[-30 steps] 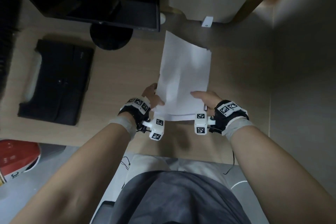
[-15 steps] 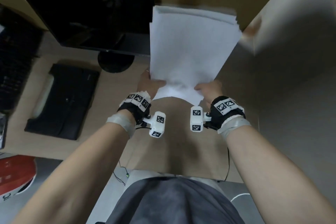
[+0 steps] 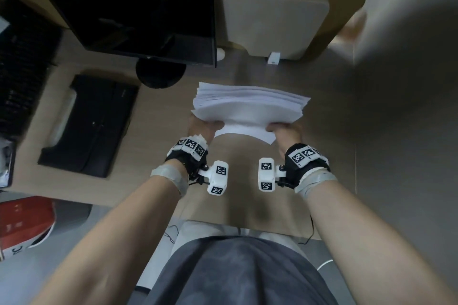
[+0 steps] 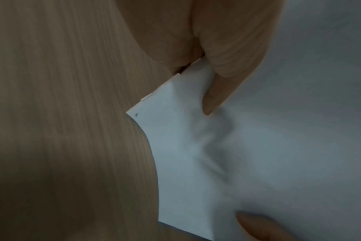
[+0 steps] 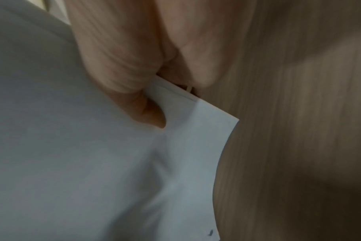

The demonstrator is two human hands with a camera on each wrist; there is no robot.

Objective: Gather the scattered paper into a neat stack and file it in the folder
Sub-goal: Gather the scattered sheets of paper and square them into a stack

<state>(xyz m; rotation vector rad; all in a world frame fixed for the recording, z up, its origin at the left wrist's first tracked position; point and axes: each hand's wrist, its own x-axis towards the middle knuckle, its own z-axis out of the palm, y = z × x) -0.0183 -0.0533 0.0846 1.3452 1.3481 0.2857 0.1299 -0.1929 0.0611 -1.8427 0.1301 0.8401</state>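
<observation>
A stack of white paper (image 3: 247, 109) is held upright on edge over the wooden desk (image 3: 247, 77), its top edges fanned and facing me. My left hand (image 3: 202, 127) pinches its left side, thumb in front. My right hand (image 3: 285, 131) pinches the right side the same way. The left wrist view shows my thumb pressed on the paper (image 4: 258, 146) near a corner. In the right wrist view my thumb presses the paper (image 5: 93, 163) likewise. A black folder (image 3: 91, 124) lies shut on the desk to the left, well apart from both hands.
A black monitor (image 3: 128, 2) on a round stand (image 3: 159, 73) stands at the back left. A beige board (image 3: 272, 22) leans at the back. A grey partition wall (image 3: 409, 106) closes the right side. A red and white box (image 3: 22, 223) sits below the desk's left edge.
The stack went from lying flat on the desk to raised high, then came back down and now stands on edge between my hands, top edges toward me.
</observation>
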